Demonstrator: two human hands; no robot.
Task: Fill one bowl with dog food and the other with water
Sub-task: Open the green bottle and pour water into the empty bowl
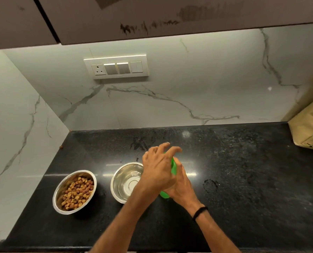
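At 3 o'clock beside the water bowl (112,181), the green bottle (173,168) is gripped low by the right hand (181,187), with the left hand (157,168) curled over its top.

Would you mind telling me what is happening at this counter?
A person has both hands on a green bottle over a black counter: the right hand grips its body, the left hand curls over its top. The left bowl already holds dog food. The right bowl, partly under the left arm, seems to hold some water. A paper bag stands at the right edge.
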